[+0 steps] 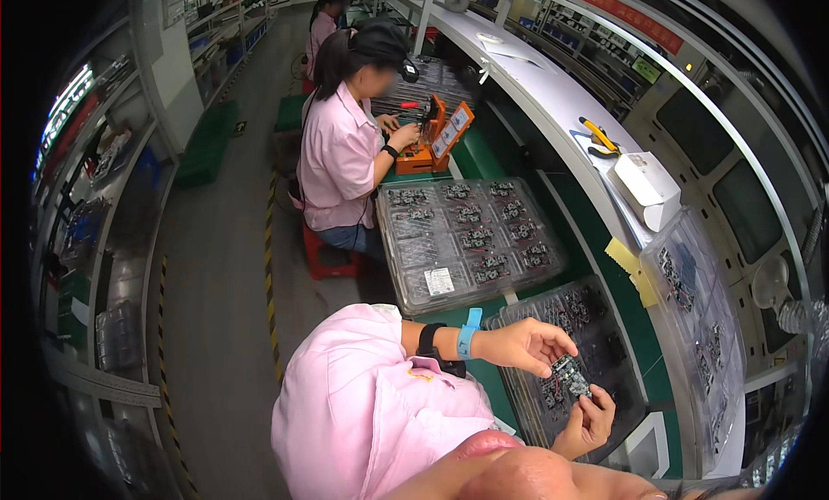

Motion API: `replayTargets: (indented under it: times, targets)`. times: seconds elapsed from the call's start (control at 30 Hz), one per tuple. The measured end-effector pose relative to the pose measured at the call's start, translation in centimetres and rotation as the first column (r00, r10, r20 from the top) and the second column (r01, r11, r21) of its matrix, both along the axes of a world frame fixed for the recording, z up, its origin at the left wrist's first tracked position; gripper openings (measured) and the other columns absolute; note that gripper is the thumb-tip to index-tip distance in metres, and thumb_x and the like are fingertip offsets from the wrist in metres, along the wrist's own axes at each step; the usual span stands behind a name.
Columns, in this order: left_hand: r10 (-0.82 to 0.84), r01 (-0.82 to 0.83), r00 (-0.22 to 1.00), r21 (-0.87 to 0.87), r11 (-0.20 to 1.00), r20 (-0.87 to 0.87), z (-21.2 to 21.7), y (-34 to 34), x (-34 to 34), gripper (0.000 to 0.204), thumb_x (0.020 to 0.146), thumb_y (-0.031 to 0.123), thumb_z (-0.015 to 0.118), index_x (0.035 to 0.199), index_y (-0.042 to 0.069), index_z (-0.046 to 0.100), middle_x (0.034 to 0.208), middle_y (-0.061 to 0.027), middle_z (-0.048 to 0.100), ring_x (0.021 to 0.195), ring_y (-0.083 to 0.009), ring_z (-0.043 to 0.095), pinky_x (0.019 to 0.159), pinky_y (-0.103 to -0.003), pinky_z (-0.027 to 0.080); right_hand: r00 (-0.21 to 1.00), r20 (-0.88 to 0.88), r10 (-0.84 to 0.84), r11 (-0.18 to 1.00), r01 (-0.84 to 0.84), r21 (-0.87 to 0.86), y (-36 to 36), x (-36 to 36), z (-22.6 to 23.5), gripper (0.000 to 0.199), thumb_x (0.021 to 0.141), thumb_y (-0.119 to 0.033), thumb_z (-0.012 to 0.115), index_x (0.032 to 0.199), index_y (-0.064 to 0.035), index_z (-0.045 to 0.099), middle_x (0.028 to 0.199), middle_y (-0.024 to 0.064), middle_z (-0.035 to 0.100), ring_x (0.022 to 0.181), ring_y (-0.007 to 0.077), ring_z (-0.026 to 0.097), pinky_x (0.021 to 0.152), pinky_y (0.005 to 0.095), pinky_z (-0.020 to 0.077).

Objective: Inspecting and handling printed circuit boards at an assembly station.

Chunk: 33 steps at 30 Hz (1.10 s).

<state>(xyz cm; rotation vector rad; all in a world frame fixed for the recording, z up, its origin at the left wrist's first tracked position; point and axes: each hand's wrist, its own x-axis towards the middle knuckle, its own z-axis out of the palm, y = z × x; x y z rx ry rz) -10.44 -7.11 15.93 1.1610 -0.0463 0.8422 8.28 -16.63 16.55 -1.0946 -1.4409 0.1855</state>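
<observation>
The left hand and right hand pinch the board at opposite ends, its long axis slanting between them.

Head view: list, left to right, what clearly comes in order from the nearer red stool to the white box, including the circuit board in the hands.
Red stool, orange fixture, circuit board, white box.

Pink colors the near sleeve and a co-wkr's shirt, w/ blk cap. Lt-blue wrist strap and dk-grn/gray circuit bd contrast w/ bright-orange fixture, red stool, ylw-and-blk pliers; ylw/blk stripes pattern the floor tape.
</observation>
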Motion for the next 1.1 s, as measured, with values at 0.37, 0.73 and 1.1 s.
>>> replayTargets:
  times: [0.37, 0.73, 1.1]
  targets:
    - [-0.027, 0.027, 1.0, -0.016, 0.999, -0.014, -0.5, -0.6, -0.4, 0.044, 0.073, -0.004, 0.061, 0.114, -0.001, 0.045, 0.1, -0.0025, 0.049, 0.092, -0.0069, 0.046, 0.079, -0.022, 0.041, 0.999, 0.0, -0.04, 0.999, 0.04, -0.029, -0.9, -0.5, -0.5, 0.018, 0.059, 0.012, 0.056, 0.074, 0.0026, 0.059, 0.089, 0.0164, 0.057, 0.082, 0.024, 0.055, 0.073, 0.0297, 0.0442]
    - [0.109, -0.108, 0.992, 0.02, 0.994, -0.07, 0.8, 0.1, -0.4, 0.049, 0.069, -0.006, 0.062, 0.114, -0.007, 0.041, 0.107, -0.0129, 0.05, 0.101, -0.0175, 0.049, 0.086, -0.03, 0.04, 1.0, 0.024, 0.002, 0.999, -0.001, -0.037, 0.0, -1.0, 1.8, 0.019, 0.064, 0.009, 0.058, 0.082, 0.0043, 0.059, 0.09, 0.0162, 0.059, 0.084, 0.0221, 0.056, 0.073, 0.0282, 0.0441]
    - [0.033, -0.034, 0.999, 0.129, 0.991, 0.012, 0.0, -0.8, 1.0, 0.047, 0.07, -0.011, 0.058, 0.114, -0.01, 0.04, 0.111, -0.016, 0.046, 0.102, -0.0225, 0.049, 0.088, -0.035, 0.042, 0.999, 0.031, -0.012, 0.999, 0.011, 0.044, -2.3, 0.5, 0.9, 0.022, 0.063, 0.009, 0.06, 0.084, 0.004, 0.058, 0.089, 0.0171, 0.059, 0.082, 0.0236, 0.057, 0.073, 0.0301, 0.0459]
